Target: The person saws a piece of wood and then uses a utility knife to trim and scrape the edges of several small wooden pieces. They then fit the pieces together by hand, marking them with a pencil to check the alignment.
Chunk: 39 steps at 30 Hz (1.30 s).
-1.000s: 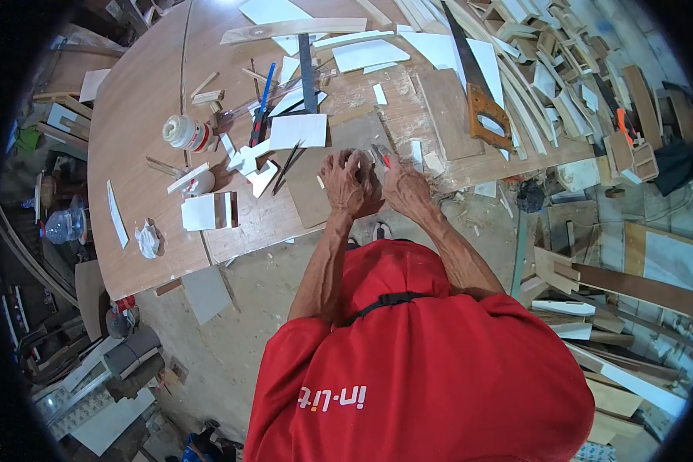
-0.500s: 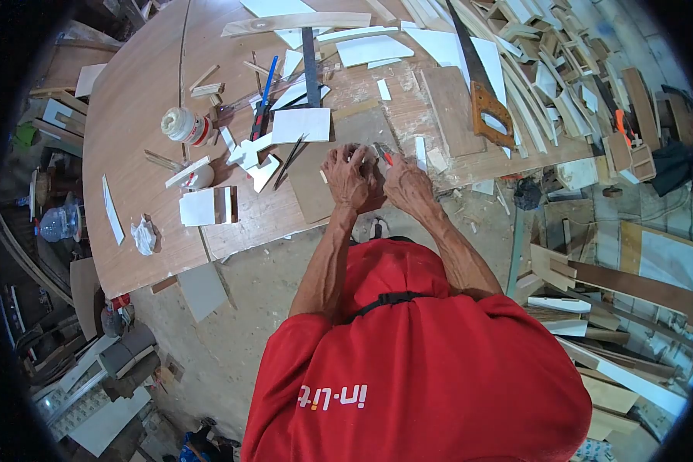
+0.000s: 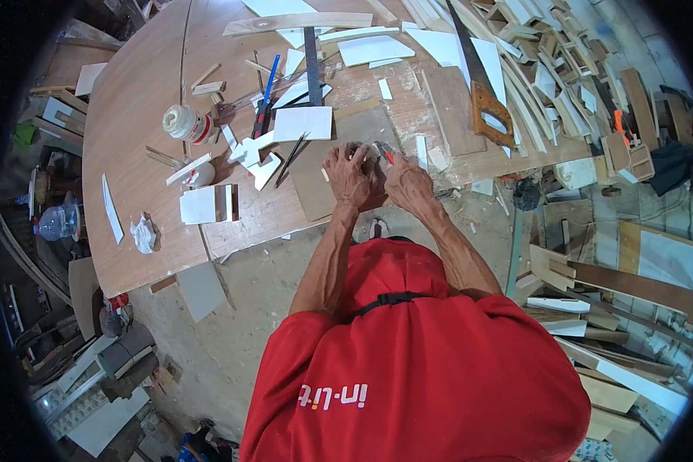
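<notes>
Over a brown board [image 3: 312,189] at the near edge of the bench, my two hands work close together. My right hand [image 3: 410,183] is closed around a small red-and-grey hand tool [image 3: 389,157], its exact kind too small to make out. Curled fingers of my left hand [image 3: 349,175] press down just left of it, on something hidden beneath them. A narrow white strip [image 3: 422,152] lies just beyond my right hand. Left of my left hand are a dark pair of slim pointed tools [image 3: 290,162], white cut pieces [image 3: 266,171] and a white rectangular panel [image 3: 303,124].
On the bench [image 3: 131,100] stand an open glue jar [image 3: 186,125] and a small white pot [image 3: 200,175]. A blue-and-black tool [image 3: 266,100], a metal ruler [image 3: 313,65] and a handsaw [image 3: 489,115] lie farther back. Wood offcuts [image 3: 550,69] pile up at right.
The view has shifted very slightly. Both hands keep almost the same place and grip.
</notes>
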{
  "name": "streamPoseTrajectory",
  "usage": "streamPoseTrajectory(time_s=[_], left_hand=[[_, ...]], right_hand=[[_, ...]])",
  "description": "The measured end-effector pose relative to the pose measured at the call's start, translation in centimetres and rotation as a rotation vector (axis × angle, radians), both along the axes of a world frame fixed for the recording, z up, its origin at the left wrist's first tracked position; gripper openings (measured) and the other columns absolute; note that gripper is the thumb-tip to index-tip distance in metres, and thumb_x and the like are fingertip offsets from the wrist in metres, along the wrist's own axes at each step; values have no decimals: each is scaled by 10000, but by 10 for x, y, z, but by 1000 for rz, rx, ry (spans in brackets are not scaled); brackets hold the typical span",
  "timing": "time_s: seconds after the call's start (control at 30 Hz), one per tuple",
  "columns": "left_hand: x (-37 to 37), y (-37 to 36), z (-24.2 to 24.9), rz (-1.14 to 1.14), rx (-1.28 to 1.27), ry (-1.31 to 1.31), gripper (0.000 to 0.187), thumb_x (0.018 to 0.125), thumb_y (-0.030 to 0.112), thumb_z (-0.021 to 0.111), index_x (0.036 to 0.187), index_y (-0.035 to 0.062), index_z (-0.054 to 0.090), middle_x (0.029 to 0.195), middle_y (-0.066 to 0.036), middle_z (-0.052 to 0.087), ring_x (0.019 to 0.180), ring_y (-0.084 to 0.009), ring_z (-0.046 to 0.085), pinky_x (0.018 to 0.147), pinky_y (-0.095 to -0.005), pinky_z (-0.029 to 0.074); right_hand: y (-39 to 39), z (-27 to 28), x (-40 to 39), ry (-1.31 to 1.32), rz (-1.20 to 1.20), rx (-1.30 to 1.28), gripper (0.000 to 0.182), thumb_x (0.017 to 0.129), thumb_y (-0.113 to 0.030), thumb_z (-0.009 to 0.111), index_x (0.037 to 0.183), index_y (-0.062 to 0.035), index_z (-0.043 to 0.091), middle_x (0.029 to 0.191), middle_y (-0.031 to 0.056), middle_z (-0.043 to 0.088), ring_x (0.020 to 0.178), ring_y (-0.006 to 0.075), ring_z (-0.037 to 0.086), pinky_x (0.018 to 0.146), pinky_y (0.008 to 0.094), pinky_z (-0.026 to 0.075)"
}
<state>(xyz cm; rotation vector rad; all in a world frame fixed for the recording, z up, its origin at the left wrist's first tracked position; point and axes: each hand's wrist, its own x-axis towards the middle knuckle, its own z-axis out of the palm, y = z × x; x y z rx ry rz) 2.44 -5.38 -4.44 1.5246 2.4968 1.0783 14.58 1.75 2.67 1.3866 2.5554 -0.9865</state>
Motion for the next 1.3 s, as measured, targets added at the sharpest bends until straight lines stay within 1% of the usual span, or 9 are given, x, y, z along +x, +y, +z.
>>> streamPoseTrajectory(time_s=[0.37,0.47,0.7,0.77,1.0,1.07,1.1,1.17,1.3], left_hand=[[0,-1,0,15,-14,1,363,692,203,707,1055,210,698,1065,-11,571,1045,-273,475,874,-429,373],[3,0,2,23,-33,9,366,686,189,706,1050,217,706,1052,-4,566,1031,-271,479,861,-427,382],[5,2,0,59,-17,-13,361,661,176,694,1017,232,711,1017,0,570,1001,-262,477,845,-424,373],[5,1,1,57,-25,-10,360,663,182,696,1018,239,709,1022,4,567,1001,-261,477,844,-425,374],[3,1,14,44,-60,1,271,707,213,696,978,215,695,1047,-5,562,1011,-269,476,844,-429,378],[5,0,10,38,-33,-19,256,717,221,696,973,205,687,1050,-12,564,1015,-273,477,846,-431,378],[5,1,7,41,-6,-2,259,721,225,699,978,197,678,1049,-18,567,1015,-277,478,846,-433,379],[3,2,3,46,19,16,263,726,229,701,984,189,669,1049,-25,570,1016,-280,480,846,-435,379],[1,1,0,35,10,14,288,722,219,709,1003,183,660,1063,-29,568,1023,-286,476,848,-434,377]], right_hand=[[2,2,-13,-119,30,-70,425,859,-257,542,1081,105,530,1014,343,613,992,460,618,841,494,508],[-1,2,-13,-57,12,-35,374,831,-165,503,1049,139,500,943,401,586,919,527,602,792,537,496],[-17,-6,7,4,-17,40,320,853,-150,476,1043,107,469,951,377,585,906,557,580,817,556,477],[-20,-7,11,-15,-62,1,331,838,-150,466,1033,111,526,963,354,613,916,495,617,843,527,494],[-20,-11,34,-39,-26,-55,322,864,-202,470,1025,69,535,931,334,621,899,494,608,794,531,488],[-19,-35,37,174,12,153,255,865,-156,524,899,96,541,799,322,570,678,452,628,636,494,507],[-17,-45,35,175,8,150,255,865,-156,524,899,96,541,799,322,570,678,452,628,636,494,507],[-8,-62,25,114,204,315,179,831,-107,542,830,69,577,769,252,550,663,370,640,600,443,521],[0,-74,10,80,177,170,284,860,-182,520,991,70,539,879,311,634,860,461,635,749,501,510]])
